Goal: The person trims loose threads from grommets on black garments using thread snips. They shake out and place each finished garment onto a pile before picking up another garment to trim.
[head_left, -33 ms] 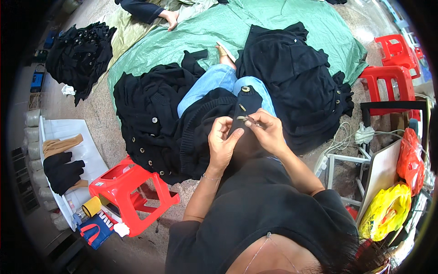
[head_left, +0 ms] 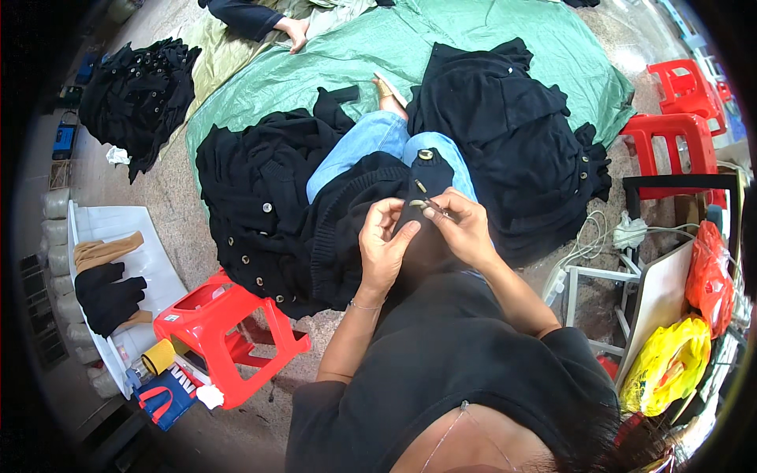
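Note:
A strip of black knit garment [head_left: 426, 173] lies over my lap, with several shiny gold-rimmed buttons along it. My left hand [head_left: 386, 244] is closed on the garment's edge, thumb on top. At the opposite side of the strip, my right hand [head_left: 467, 229] pinches with thumb and forefinger right by a pale button [head_left: 417, 203]. Something thin and dark shows at those fingers, too small to name. Farther up the strip are a button seen nearly edge-on [head_left: 420, 186] and a round button [head_left: 425, 154].
Black buttoned garments are heaped at my left [head_left: 260, 189] and right [head_left: 497, 142] on a green sheet [head_left: 378, 47]. A red stool [head_left: 229, 331] and a white bin [head_left: 150, 276] stand left; more red stools [head_left: 674, 146] and a yellow bag [head_left: 666, 366] are right. Another person's hand [head_left: 295, 33] shows beyond.

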Demonstrator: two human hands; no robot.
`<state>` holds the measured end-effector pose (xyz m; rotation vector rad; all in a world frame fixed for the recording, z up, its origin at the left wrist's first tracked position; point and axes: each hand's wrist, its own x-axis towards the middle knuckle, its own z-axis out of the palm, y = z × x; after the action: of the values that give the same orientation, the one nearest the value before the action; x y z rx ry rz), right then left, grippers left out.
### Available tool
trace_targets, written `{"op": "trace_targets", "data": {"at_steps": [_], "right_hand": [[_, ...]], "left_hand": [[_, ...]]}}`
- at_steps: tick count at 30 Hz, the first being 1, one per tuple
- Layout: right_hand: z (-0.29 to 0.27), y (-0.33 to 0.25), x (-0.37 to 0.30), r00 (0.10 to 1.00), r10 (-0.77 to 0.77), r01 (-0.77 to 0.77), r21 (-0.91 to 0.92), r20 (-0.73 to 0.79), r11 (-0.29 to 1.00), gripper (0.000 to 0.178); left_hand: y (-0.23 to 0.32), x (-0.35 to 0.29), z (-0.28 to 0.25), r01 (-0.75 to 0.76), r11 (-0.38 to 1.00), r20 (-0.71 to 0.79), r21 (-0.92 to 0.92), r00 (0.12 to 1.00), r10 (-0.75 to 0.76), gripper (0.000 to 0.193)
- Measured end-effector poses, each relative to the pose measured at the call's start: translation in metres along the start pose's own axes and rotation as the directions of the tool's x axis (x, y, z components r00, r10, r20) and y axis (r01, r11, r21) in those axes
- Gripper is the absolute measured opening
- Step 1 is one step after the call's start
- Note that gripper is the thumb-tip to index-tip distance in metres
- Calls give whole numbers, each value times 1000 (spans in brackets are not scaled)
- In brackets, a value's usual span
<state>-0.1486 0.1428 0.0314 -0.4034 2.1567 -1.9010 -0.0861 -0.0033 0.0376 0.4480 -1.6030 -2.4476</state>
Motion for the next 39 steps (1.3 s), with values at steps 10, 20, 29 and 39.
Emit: {"op": "trace_targets", "data": {"at_steps": [10,20,29,39], "right_hand": [[18,15,-6,993,100,-85,204,-63,975,5],[16,4,-2,981,194,-177,319,-22,931,15],[5,-11,-12,989,-137,113,-329,-51,938,15],[7,-10,-11,985,-168,141,-347,-48,927,15]], "left_hand": [[-9,0,-6,-47,944,58,327,998,29,28],[-15,-2,-11,-25,907,-73,420,996,61,21],[-14,-2,-8,-62,885,-82,461,990,112,21],[-13,-2,-6,-88,873,-48,479,991,127,21]]}}
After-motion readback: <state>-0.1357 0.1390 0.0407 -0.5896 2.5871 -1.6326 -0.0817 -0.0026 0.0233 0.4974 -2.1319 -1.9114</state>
